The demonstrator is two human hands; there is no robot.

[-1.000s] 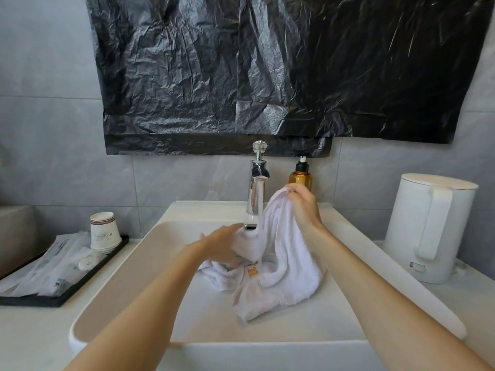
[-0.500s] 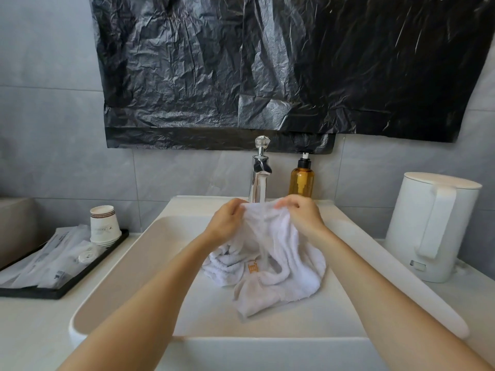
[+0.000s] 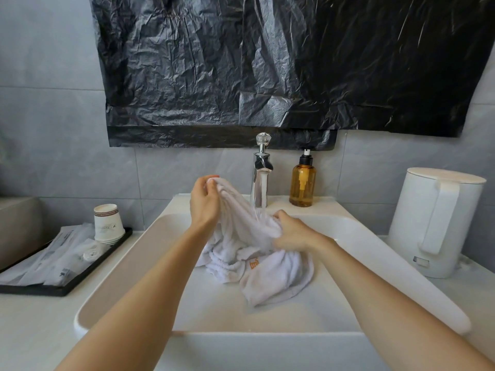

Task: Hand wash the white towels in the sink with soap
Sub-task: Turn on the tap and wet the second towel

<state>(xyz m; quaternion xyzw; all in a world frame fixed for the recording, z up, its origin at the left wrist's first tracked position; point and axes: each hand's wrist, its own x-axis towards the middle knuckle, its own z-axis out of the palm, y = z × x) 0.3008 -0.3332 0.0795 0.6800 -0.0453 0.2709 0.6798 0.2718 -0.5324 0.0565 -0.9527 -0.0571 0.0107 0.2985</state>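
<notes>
A white towel (image 3: pixel 278 277) with an orange tag lies bunched in the white sink (image 3: pixel 128 266). My left hand (image 3: pixel 205 202) pinches one end of the towel and holds it up beside the chrome tap (image 3: pixel 261 172). My right hand (image 3: pixel 293 234) grips a lower fold of the same towel, just under the tap's spout. A thin stream of water runs from the tap onto the cloth between my hands. An amber soap bottle (image 3: pixel 302 183) with a black pump stands on the sink's back ledge, right of the tap.
A white electric kettle (image 3: pixel 434 220) stands on the counter at the right. At the left, a black tray (image 3: pixel 67 285) holds wrapped packets and stacked paper cups (image 3: pixel 107 223). Black plastic sheeting (image 3: pixel 267 62) covers the wall above the tap.
My left hand has lifted its end of the towel higher and to the left. My right hand has dropped from the top edge to a lower fold, under the running water.
</notes>
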